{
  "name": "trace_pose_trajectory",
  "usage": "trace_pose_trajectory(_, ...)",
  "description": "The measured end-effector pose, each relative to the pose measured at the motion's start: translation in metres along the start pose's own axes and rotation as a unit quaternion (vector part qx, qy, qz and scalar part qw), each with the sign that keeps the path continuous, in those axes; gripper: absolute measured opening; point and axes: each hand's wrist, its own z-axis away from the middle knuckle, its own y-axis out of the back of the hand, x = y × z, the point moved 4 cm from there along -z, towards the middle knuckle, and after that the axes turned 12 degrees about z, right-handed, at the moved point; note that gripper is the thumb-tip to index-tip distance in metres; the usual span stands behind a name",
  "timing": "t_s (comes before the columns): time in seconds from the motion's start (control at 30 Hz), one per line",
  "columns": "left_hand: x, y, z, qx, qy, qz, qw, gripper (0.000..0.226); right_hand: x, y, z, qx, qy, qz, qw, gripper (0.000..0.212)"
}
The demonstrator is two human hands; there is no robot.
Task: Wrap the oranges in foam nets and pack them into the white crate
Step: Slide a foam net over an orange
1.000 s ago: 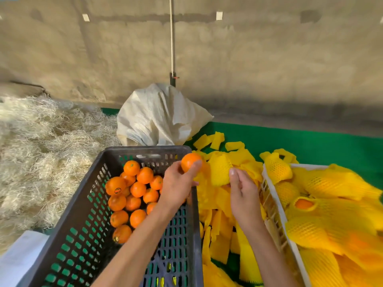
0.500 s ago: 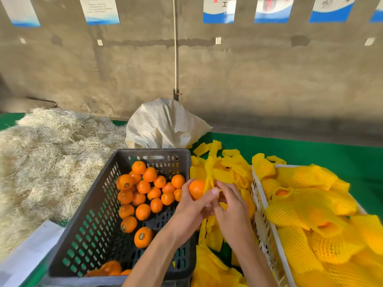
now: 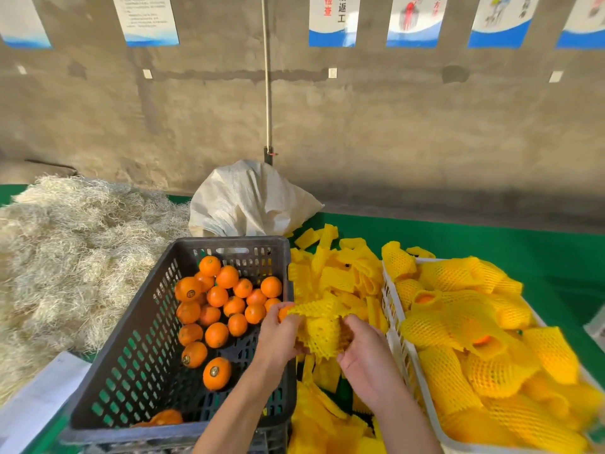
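I see only a sliver of the orange (image 3: 283,312) (foam net (image 3: 322,332) hides the rest), lower centre. My left hand (image 3: 281,335) grips its left end; my right hand (image 3: 366,352) pinches the net's right edge.

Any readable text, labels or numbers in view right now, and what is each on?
"检查" in red: wall poster, left column.
"后返工" in black: same poster, right column.
Text-block poster: too small to read.
Picture posters: no readable words.
Stickers on oranges: blurred.

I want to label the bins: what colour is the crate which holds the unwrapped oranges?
Dark grey, nearly black, seen in the head view.
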Motion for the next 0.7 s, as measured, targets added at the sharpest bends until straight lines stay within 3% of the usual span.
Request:
trace_pose_trajectory(0.1, -0.01, -0.011, 0.014, -0.096, 0.142, 0.145, 0.974, 0.023, -0.003, 0.002, -0.005, -0.003, -0.021, 0.07, 0.997, 0.023)
trace_pose_trajectory(0.27, -0.014, -0.016, 0.026, -0.171, 0.246, 0.253, 0.92, 0.028, -0.003, 0.016, -0.013, -0.004, -0.071, 0.045, 0.996, 0.041)
trace_pose_trajectory(0.4, -0.013, -0.02, 0.027, -0.204, 0.23, 0.276, 0.911, 0.041, 0.005, 0.014, -0.019, 0.037, -0.078, 0.088, 0.992, 0.049)
trace_pose_trajectory(0.57, -0.01, -0.023, 0.03, -0.193, 0.199, 0.318, 0.907, 0.027, 0.007, 0.013, -0.024, 0.083, -0.021, 0.142, 0.986, 0.02)
trace_pose_trajectory(0.7, -0.014, -0.034, 0.029, -0.243, 0.209, 0.249, 0.914, 0.05, -0.003, 0.03, -0.033, 0.125, 0.061, 0.232, 0.963, 0.016)
